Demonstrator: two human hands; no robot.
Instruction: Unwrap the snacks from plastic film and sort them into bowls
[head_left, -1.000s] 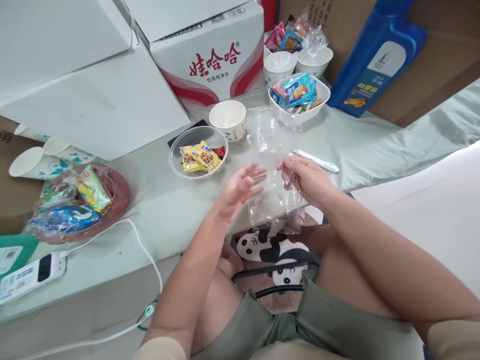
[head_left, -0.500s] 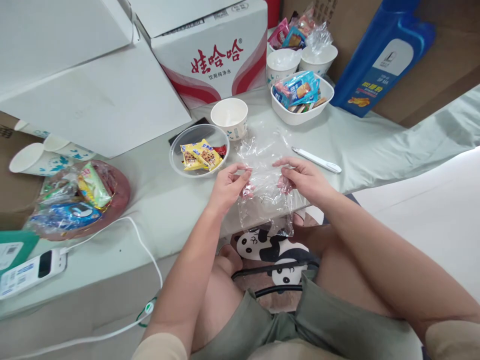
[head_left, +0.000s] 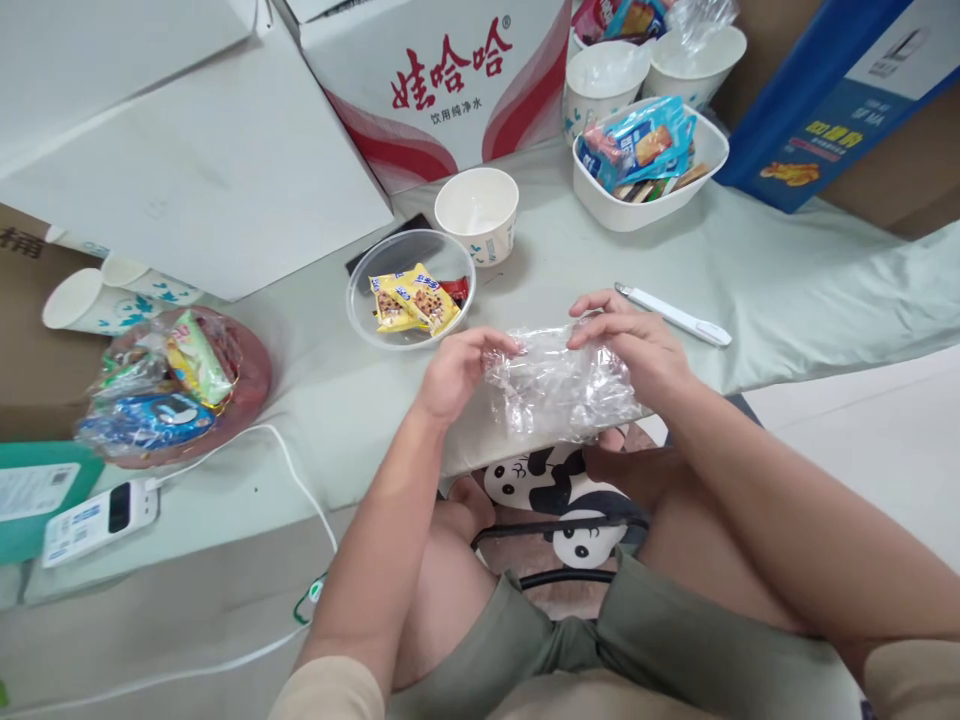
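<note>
A crinkled clear plastic bag (head_left: 551,390) spans the space between my two hands at the near edge of the table. My left hand (head_left: 461,370) pinches its left side, the fingertips seen partly through the film. On the other side my right hand (head_left: 634,345) grips the bag with bent fingers. Just beyond my left hand, a clear round bowl (head_left: 360,325) holds yellow snack packets (head_left: 416,300) and something red. A paper cup (head_left: 484,225) stands behind the bowl. Beyond my right hand lies a white utility knife (head_left: 675,315).
A white tub (head_left: 637,215) of blue snack packets and paper cups (head_left: 600,90) stand at the back right beside a blue container (head_left: 795,110). White cartons (head_left: 442,110) line the back. At left are a reddish bowl (head_left: 255,375) of snacks and a power strip (head_left: 97,520) with a cable.
The bag, spread long between my hands before, is now folded shorter and wider. My right hand has shifted slightly right. The camera view has tilted down and moved nearer the table.
</note>
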